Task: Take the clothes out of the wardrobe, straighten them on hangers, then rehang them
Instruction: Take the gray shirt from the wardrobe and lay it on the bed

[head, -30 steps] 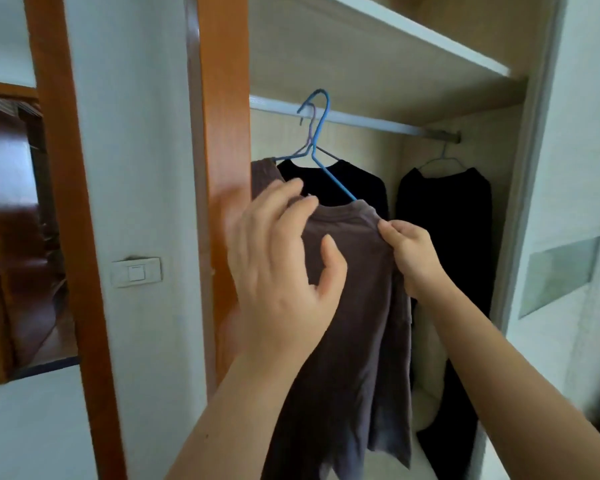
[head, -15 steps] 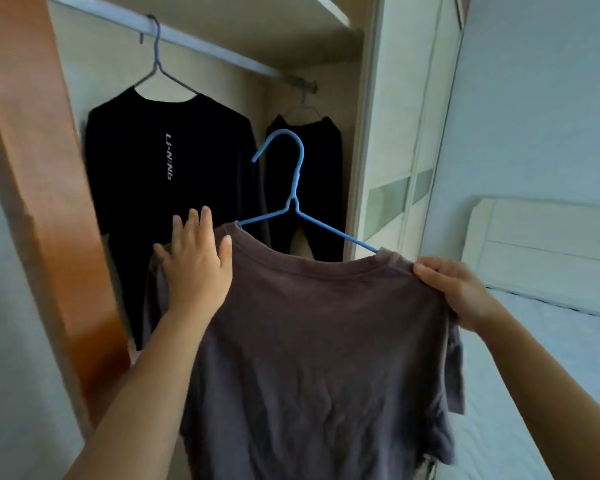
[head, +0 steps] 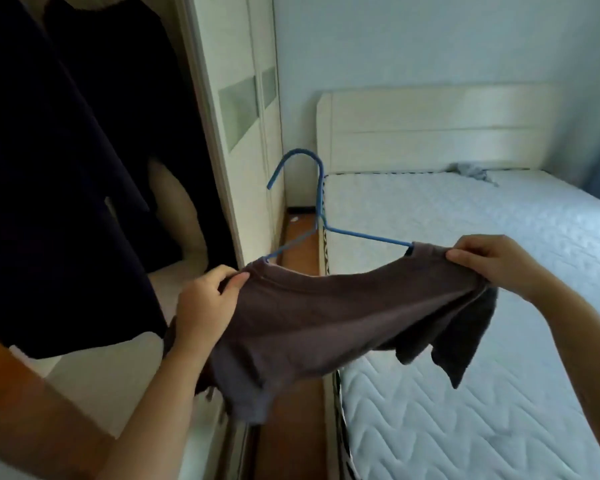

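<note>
Between the wardrobe (head: 229,109) and the bed (head: 465,237), a brown-grey t-shirt (head: 326,317) on a blue wire hanger (head: 321,216) is held up in the air by 2 hands. Left hand (head: 205,306) pinches the left shoulder of the shirt, fingers clenched on the cloth near the hanger's left end. Right hand (head: 489,261) grips the right shoulder, fingers closed over bunched fabric just past the hanger's right end.

Step, as judged: shirt is out of the wardrobe, so this is the straightening stage, not yet rehung. Shirt sits crooked: collar sags between the hands, right sleeve hangs crumpled below the right hand, hem droops toward the floor gap beside the bed.

Orientation: long axis of the hanger and shoulder line runs left to right across the view, the right end a bit higher. Hook points up and curls over toward the wardrobe. Shirt body hangs down and toward the camera.

Next move likely calls for pulling both shoulders outward and level so the seams seat on the hanger arms, smoothing the right sleeve, then freeing 1 hand to take the hook. The bed is close by if a flat surface is wanted.

Dark garments (head: 66,168) hang inside the wardrobe, left of the shirt. The rail is out of view.
</note>
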Demonstrator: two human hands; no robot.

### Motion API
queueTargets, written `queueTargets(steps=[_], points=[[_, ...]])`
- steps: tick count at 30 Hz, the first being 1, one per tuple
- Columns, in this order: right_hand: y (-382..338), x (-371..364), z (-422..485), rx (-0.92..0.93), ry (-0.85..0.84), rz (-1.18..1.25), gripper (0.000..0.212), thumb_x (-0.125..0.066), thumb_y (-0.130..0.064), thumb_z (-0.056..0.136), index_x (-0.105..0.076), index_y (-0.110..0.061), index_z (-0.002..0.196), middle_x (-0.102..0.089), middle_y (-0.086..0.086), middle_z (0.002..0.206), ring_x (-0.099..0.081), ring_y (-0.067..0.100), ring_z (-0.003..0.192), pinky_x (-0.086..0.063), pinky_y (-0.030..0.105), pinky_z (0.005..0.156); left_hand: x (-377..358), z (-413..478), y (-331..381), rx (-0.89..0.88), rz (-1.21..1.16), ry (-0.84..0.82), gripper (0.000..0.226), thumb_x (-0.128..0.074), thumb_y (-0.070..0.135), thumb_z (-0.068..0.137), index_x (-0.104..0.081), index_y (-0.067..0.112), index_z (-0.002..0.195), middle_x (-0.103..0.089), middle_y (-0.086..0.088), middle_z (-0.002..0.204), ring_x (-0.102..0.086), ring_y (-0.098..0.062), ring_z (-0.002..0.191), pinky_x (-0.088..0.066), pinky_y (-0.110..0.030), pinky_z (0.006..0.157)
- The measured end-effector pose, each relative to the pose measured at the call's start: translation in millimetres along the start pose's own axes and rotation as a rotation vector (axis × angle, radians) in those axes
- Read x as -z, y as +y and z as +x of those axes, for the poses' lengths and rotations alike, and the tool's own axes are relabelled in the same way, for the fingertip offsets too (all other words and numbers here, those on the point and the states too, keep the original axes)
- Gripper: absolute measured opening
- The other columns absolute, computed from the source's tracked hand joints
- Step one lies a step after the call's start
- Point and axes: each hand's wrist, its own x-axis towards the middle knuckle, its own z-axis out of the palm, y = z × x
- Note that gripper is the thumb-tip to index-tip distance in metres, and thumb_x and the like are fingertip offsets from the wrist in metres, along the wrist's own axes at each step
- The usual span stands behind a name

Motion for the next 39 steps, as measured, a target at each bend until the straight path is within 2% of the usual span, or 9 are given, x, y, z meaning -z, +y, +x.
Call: queueTargets(steps=[3,8,15,19,24,26,30,34,39], points=[[39.7,12.7,-66.7,-0.201,0.023,-0.14,0.024,-0.056,-0.026,0.088,-0.066,-0.009,0.074,-0.06,0.005,0.068,-0.053,0.014,0.066,-0.039,0.023,0.063,-40.4,-30.7,19.7,-0.046,-0.069,-0.162,0.018,-0.062,0.026,0.084,-0.068,0.009,0.08,-0.064,-0.004,0.067,-0.058,-0.023,0.068,-0.035,-0.029,0.056],[102.5,18.5,-169.8,-0.438,0.052,-0.222,0.03,-0.059,-0.025,0.086,-0.059,-0.014,0.059,-0.055,0.001,0.055,-0.05,0.018,0.058,-0.036,0.027,0.056,-102.9,-92.5,44.1,-0.063,-0.18,-0.452,0.017,-0.064,0.024,0.083,-0.067,0.009,0.076,-0.062,0.001,0.066,-0.059,-0.021,0.069,-0.036,-0.026,0.059],[177.6,12.0,-282.2,-0.613,0.175,-0.167,0.033,-0.058,-0.028,0.087,-0.052,-0.02,0.056,-0.052,0.0,0.056,-0.047,0.016,0.057,-0.033,0.026,0.054,-144.1,-166.0,99.2,-0.104,-0.118,-0.544,0.018,-0.064,0.026,0.083,-0.07,0.01,0.083,-0.072,-0.01,0.081,-0.064,-0.029,0.081,-0.032,-0.026,0.062],[218.9,32.6,-368.7,-0.724,0.258,-0.105,0.033,-0.057,-0.03,0.087,-0.06,-0.006,0.065,-0.056,0.01,0.06,-0.051,0.024,0.059,-0.035,0.031,0.055,-180.3,-206.3,166.4,-0.186,-0.114,-0.652,0.019,-0.064,0.028,0.083,-0.071,0.011,0.086,-0.073,-0.011,0.086,-0.063,-0.031,0.086,-0.036,-0.028,0.065],[265.4,84.8,-521.1,-0.943,0.403,-0.079,0.035,-0.059,-0.029,0.087,-0.057,-0.002,0.064,-0.053,0.009,0.058,-0.047,0.023,0.059,-0.029,0.027,0.052,-236.0,-303.5,279.0,-0.284,-0.197,-0.868,0.016,-0.064,0.029,0.083,-0.072,0.015,0.084,-0.072,-0.004,0.085,-0.058,-0.017,0.076,-0.034,-0.026,0.064],[278.6,111.2,-581.7,-1.037,0.484,-0.068,0.032,-0.059,-0.028,0.086,-0.059,-0.004,0.065,-0.055,0.008,0.06,-0.05,0.025,0.063,-0.031,0.027,0.054,-258.5,-350.0,326.0,-0.346,-0.23,-0.947,0.015,-0.064,0.029,0.082,-0.072,0.016,0.083,-0.072,-0.003,0.082,-0.054,-0.012,0.072,-0.033,-0.024,0.06],[291.1,155.9,-676.2,-1.186,0.641,-0.073,0.025,-0.061,-0.027,0.086,-0.057,-0.018,0.064,-0.057,0.001,0.065,-0.053,0.023,0.072,-0.036,0.031,0.061,-290.2,-428.5,408.8,-0.44,-0.3,-1.123,0.014,-0.064,0.028,0.083,-0.07,0.017,0.077,-0.068,0.001,0.073,-0.058,-0.015,0.072,-0.036,-0.026,0.064],[308.4,179.0,-731.1,-1.286,0.757,-0.056,0.02,-0.062,-0.026,0.085,-0.057,-0.018,0.068,-0.058,0.001,0.069,-0.053,0.022,0.075,-0.038,0.02,0.058,-315.8,-476.3,463.0,-0.518,-0.35,-1.247,0.014,-0.063,0.026,0.083,-0.064,0.024,0.069,-0.064,0.01,0.068,-0.057,-0.008,0.07,-0.039,-0.019,0.06],[357.1,210.5,-740.5,-1.298,0.802,-0.038,0.015,-0.063,-0.025,0.084,-0.057,-0.015,0.074,-0.058,0.004,0.081,-0.052,0.021,0.081,-0.033,0.026,0.067,-357.9,-499.2,500.4,-0.477,-0.347,-1.351,0.025,-0.062,0.02,0.084,-0.06,0.028,0.061,-0.063,0.007,0.067,-0.056,-0.006,0.069,-0.039,-0.019,0.06]])
